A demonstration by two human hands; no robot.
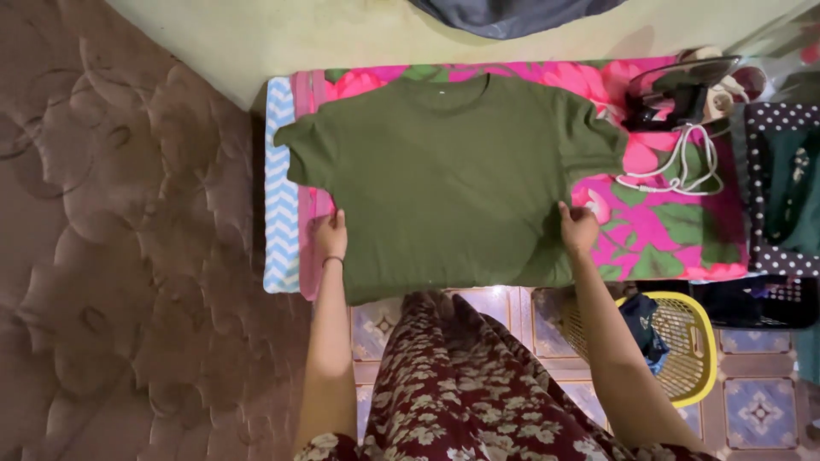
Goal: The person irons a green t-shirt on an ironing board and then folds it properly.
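The olive-green short-sleeved cotton T-shirt (444,179) lies spread flat, front down or up I cannot tell, on a pink floral padded cloth (666,230). It looks light, soft and limp, likely to sag and crease wherever it is unsupported, so the side hems or shoulders seem the sensible places to grip. The left hand (331,237) pinches the shirt's left edge near the hem; the right hand (579,229) is closed on its right edge. Right of the shirt sits a dark electric iron (679,94) with a white coiled cord (675,171). Below and right of the shirt stands a yellow plastic basket (683,346).
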